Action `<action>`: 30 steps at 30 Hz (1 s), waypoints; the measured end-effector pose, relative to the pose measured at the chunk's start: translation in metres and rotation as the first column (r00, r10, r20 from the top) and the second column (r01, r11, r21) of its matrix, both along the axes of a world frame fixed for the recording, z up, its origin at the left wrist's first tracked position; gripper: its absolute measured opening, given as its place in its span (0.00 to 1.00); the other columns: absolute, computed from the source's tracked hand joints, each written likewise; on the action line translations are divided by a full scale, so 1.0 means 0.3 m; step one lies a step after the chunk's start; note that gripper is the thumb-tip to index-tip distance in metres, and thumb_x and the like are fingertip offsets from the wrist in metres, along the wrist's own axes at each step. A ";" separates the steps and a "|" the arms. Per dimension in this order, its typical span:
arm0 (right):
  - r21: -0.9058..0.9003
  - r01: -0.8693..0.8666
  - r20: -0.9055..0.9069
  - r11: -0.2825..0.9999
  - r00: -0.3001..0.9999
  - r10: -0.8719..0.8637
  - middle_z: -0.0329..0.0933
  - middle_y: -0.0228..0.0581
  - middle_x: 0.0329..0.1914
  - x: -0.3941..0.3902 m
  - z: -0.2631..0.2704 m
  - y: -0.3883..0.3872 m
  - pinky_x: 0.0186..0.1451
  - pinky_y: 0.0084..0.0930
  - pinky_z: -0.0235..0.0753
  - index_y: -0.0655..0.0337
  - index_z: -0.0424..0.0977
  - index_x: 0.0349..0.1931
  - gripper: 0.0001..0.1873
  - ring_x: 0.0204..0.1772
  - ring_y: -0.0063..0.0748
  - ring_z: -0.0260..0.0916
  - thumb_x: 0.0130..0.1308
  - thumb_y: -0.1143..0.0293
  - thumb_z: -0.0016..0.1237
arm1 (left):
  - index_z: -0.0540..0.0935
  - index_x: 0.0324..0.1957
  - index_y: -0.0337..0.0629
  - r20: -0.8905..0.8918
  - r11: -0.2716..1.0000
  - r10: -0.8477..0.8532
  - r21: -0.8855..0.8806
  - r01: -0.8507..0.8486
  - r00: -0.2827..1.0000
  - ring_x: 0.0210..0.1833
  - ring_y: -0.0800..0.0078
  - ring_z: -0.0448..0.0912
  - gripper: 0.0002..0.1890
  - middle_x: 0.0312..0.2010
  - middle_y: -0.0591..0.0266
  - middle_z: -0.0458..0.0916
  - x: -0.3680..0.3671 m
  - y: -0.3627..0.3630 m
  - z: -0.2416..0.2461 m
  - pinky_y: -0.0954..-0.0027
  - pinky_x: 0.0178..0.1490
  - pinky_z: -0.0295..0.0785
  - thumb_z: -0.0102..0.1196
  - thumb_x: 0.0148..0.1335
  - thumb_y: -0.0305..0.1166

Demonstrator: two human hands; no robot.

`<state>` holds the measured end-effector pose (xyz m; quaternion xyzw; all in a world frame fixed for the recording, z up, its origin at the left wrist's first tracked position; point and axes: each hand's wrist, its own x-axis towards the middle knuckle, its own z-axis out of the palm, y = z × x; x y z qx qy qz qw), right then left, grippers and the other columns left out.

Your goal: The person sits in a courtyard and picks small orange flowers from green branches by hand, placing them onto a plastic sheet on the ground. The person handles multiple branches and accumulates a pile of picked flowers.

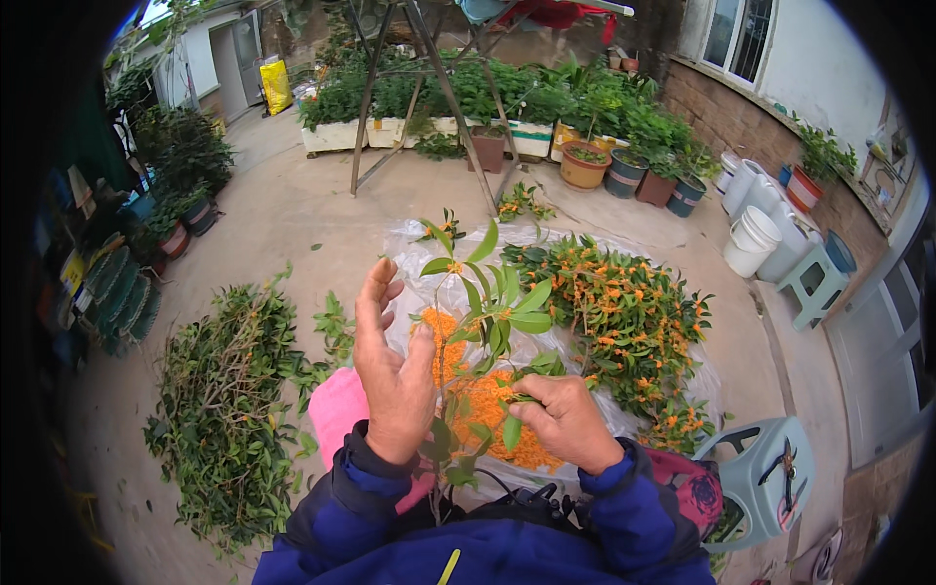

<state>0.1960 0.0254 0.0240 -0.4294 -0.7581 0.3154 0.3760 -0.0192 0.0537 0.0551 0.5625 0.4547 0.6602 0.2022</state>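
A leafy osmanthus branch (504, 322) with a few orange blossoms rises in front of my body. My right hand (563, 420) pinches a leafy side twig of it between thumb and fingers. Left of the stem, my left hand (395, 358) is raised with the thumb apart from the fingers and nothing visible in it. Under the branch, a heap of loose orange petals (504, 420) lies on a clear plastic sheet (409, 245). Flowering cut branches (621, 329) are piled at the right of the sheet. The lower stem is partly hidden by leaves near my lap.
At left, a pile of cut branches (227, 409), mostly leaves, lies on the concrete floor. Pruning shears (788, 468) rest on a pale plastic stool (760, 446) at right. A pink cloth (340, 409) is beside my left forearm. A metal frame (457, 117) and planters (530, 140) stand ahead.
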 end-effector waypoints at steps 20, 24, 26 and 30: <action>0.287 0.058 0.351 0.956 0.922 -0.161 0.77 0.58 0.25 -0.018 0.129 -0.019 0.33 0.48 0.75 0.68 0.76 0.29 0.06 0.30 0.62 0.76 0.55 0.75 0.57 | 0.79 0.53 0.40 -0.721 0.921 -0.250 0.030 0.389 0.646 0.34 0.56 0.81 0.17 0.31 0.58 0.75 0.058 -0.078 -0.111 0.57 0.33 0.75 0.59 0.60 0.25; 0.301 0.065 0.407 0.951 0.893 -0.190 0.74 0.58 0.22 -0.016 0.137 -0.018 0.33 0.50 0.73 0.68 0.73 0.24 0.08 0.29 0.62 0.75 0.54 0.75 0.58 | 0.78 0.44 0.41 -0.749 0.921 -0.230 0.039 0.388 0.621 0.33 0.57 0.80 0.11 0.30 0.58 0.73 0.071 -0.075 -0.118 0.57 0.31 0.74 0.58 0.58 0.24; 0.293 0.051 0.431 0.955 0.884 -0.179 0.73 0.57 0.22 -0.011 0.142 -0.016 0.32 0.51 0.73 0.67 0.72 0.23 0.08 0.29 0.63 0.75 0.54 0.75 0.57 | 0.77 0.41 0.41 -0.758 0.919 -0.243 0.021 0.395 0.606 0.33 0.57 0.80 0.09 0.30 0.59 0.73 0.076 -0.074 -0.122 0.56 0.31 0.73 0.57 0.58 0.24; 0.245 0.008 0.456 0.969 0.881 -0.123 0.76 0.59 0.21 0.012 0.145 -0.008 0.34 0.55 0.76 0.65 0.75 0.24 0.05 0.30 0.64 0.77 0.56 0.75 0.54 | 0.73 0.36 0.42 -0.786 0.920 -0.263 -0.030 0.391 0.560 0.34 0.56 0.80 0.07 0.30 0.58 0.73 0.083 -0.075 -0.131 0.54 0.30 0.73 0.56 0.56 0.24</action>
